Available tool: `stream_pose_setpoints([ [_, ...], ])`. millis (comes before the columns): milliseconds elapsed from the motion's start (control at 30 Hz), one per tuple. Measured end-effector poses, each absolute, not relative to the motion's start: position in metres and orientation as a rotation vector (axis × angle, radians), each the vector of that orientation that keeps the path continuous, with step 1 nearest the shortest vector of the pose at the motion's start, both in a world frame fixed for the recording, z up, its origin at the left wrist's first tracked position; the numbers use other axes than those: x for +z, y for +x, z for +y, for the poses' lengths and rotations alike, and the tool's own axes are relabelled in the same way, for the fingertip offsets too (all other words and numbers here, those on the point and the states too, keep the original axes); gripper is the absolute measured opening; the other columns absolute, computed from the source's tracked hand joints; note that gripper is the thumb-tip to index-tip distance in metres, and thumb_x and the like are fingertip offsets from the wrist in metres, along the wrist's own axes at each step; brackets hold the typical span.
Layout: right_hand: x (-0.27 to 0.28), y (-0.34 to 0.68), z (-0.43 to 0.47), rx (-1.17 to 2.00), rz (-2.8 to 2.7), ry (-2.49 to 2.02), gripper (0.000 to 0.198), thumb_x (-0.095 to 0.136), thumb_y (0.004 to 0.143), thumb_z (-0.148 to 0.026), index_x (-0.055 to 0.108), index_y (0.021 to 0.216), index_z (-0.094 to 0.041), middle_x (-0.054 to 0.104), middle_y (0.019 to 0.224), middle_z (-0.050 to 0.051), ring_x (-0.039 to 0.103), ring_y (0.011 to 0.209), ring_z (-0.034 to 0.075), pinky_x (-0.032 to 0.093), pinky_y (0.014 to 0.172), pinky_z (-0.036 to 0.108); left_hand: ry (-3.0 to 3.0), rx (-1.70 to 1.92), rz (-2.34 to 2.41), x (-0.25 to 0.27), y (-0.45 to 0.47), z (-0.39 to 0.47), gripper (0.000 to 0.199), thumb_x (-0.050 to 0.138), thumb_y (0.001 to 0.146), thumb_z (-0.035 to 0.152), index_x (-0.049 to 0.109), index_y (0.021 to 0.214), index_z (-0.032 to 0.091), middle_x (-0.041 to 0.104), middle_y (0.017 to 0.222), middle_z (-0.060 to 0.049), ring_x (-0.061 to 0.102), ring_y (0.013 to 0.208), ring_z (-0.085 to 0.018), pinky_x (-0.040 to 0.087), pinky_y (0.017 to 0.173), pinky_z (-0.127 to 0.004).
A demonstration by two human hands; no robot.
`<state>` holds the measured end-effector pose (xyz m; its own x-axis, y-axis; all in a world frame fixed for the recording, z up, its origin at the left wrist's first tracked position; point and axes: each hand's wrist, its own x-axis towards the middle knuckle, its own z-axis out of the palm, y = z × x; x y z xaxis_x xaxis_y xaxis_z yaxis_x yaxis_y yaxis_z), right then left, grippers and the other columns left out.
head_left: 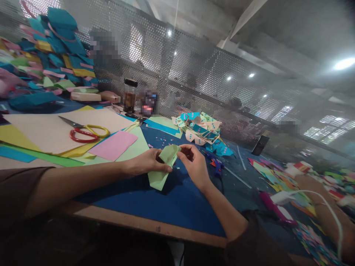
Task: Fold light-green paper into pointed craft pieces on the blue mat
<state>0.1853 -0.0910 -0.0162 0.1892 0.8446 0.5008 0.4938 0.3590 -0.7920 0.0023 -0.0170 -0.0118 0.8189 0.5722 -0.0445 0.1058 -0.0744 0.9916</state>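
We stretch our left forearm (91, 179) across from one side and angle our right forearm (220, 205) up from the other, left hand (148, 161) gripping with thumb (167, 169) extended, right hand (195, 164) just beside it, fingers (190, 147) curled toward the thumb in a pinch.

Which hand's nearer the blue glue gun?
Right. The right hand is close beside the blue glue gun, just left of it in view; the left hand is farther left, holding the folded green paper.
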Motion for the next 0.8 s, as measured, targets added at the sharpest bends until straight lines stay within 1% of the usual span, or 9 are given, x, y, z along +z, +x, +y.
stream_pose_setpoints([
  [200, -0.0156, 0.186, -0.0898, 0.463, -1.404, -1.25, 0.021, 0.067, 0.084, -0.033, 0.064, 0.101, -0.02, 0.069, 0.088, 0.003, 0.065, 0.078, 0.018, 0.054, 0.074, 0.031, 1.599, 0.413, 0.581, -0.0094, 0.0028, -0.0187, 0.035, 0.082, 0.062, 0.038, 0.06, 0.077, 0.015, 0.062, 0.064, 0.002, 0.054, 0.056, -0.013, 0.037, 0.053, -0.023],
  [533, -0.0141, 0.1851, -0.0909, 0.462, -1.385, -1.242, 0.02, 0.068, 0.083, -0.031, 0.064, 0.099, -0.019, 0.068, 0.084, 0.002, 0.064, 0.076, 0.016, 0.053, 0.073, 0.03, 1.634, 0.388, 0.53, -0.0165, 0.0006, -0.0132, 0.037, 0.081, 0.067, 0.042, 0.06, 0.081, 0.015, 0.062, 0.067, 0.002, 0.055, 0.056, -0.012, 0.039, 0.053, -0.022],
  [667, -0.0132, 0.1859, -0.0906, 0.466, -1.381, -1.239, 0.02, 0.068, 0.084, -0.031, 0.064, 0.1, -0.02, 0.068, 0.085, 0.002, 0.065, 0.076, 0.016, 0.053, 0.073, 0.03, 1.637, 0.393, 0.523, -0.0169, 0.0002, -0.0125, 0.036, 0.081, 0.068, 0.041, 0.061, 0.081, 0.014, 0.06, 0.067, 0.002, 0.054, 0.056, -0.011, 0.037, 0.052, -0.021],
  [800, -0.0129, 0.1876, -0.0911, 0.47, -1.387, -1.25, 0.02, 0.068, 0.083, -0.032, 0.064, 0.099, -0.02, 0.069, 0.086, 0.003, 0.065, 0.077, 0.017, 0.054, 0.073, 0.03, 1.631, 0.375, 0.499, -0.0153, 0.0006, -0.0134, 0.035, 0.082, 0.066, 0.037, 0.063, 0.083, 0.014, 0.06, 0.068, 0.002, 0.053, 0.058, -0.011, 0.037, 0.053, -0.021],
])
